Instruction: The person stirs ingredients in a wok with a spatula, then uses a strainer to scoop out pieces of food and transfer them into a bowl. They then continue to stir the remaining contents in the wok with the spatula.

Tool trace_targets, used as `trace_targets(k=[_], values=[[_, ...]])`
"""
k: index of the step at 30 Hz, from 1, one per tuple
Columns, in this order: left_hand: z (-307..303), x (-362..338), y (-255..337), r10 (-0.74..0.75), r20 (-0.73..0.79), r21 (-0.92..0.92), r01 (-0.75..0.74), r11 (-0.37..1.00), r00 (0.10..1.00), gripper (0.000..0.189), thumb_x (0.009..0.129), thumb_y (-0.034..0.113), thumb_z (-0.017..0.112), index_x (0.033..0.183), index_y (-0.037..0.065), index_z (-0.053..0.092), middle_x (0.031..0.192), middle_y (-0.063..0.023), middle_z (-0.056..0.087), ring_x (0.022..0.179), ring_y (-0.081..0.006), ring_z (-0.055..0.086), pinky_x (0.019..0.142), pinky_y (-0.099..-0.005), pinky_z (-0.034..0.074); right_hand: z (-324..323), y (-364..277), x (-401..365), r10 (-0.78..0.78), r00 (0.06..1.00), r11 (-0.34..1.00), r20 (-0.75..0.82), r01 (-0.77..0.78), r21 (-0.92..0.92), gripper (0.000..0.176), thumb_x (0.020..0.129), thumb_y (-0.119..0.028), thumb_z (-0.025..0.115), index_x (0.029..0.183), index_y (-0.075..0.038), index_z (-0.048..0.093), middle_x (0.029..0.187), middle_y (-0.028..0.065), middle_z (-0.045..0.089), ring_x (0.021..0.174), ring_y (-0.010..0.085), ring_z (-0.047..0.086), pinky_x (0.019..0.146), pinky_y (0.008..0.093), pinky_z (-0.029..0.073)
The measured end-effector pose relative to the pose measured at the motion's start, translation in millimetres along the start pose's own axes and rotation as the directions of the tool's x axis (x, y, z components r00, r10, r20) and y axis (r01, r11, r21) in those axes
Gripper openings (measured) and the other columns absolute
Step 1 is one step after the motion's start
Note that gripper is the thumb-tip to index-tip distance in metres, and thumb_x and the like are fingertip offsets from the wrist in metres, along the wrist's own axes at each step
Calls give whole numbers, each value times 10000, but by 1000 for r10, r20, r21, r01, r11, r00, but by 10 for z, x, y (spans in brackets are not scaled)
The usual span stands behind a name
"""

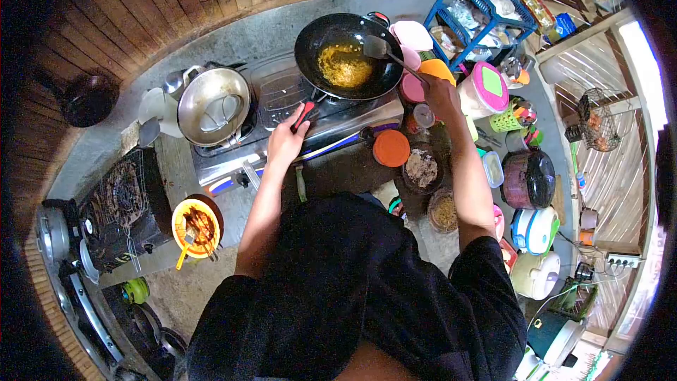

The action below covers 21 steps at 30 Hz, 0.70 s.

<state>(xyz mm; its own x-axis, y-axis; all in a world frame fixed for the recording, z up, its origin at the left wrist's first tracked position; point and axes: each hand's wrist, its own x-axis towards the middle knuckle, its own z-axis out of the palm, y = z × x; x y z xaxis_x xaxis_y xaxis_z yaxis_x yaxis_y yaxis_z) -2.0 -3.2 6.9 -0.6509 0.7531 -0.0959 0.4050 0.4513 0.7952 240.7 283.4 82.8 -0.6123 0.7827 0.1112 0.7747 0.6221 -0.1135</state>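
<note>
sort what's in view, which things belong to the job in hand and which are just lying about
In use:
- black wok, its red handle in the left hand
- food in it
- spatula, in the right hand
- stove

Apparently lying about:
- steel pan
- orange lid
- pink-lidded container
- dark pan on the wall

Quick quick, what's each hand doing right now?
Left hand: closed, holding the red handle of the black wok.
Right hand: closed, holding the spatula by its handle.
</note>
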Motion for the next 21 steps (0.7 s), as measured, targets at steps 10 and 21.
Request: trace_targets(k=[10,21], values=[[31,24,-33,-5,-1,0,5,1000,1000,461,878,347,625,1327,309,530,1193,-120,624,1068,-344,610,902,-395,487,150,321,-6,-126,961,904,246,9,428,275,907,-251,574,1107,-99,684,1045,140,693,955,307,670,830,413,521],[36,28,-49,39,-14,33,-38,999,999,464,885,347,620,1337,321,517,1193,-121,624,1060,-337,615,896,-388,487,290,19,-19,-200,929,668,311,-103,737,241,931,-223,577,1077,-70,694,773,31,637,702,148,564,652,304,473]])
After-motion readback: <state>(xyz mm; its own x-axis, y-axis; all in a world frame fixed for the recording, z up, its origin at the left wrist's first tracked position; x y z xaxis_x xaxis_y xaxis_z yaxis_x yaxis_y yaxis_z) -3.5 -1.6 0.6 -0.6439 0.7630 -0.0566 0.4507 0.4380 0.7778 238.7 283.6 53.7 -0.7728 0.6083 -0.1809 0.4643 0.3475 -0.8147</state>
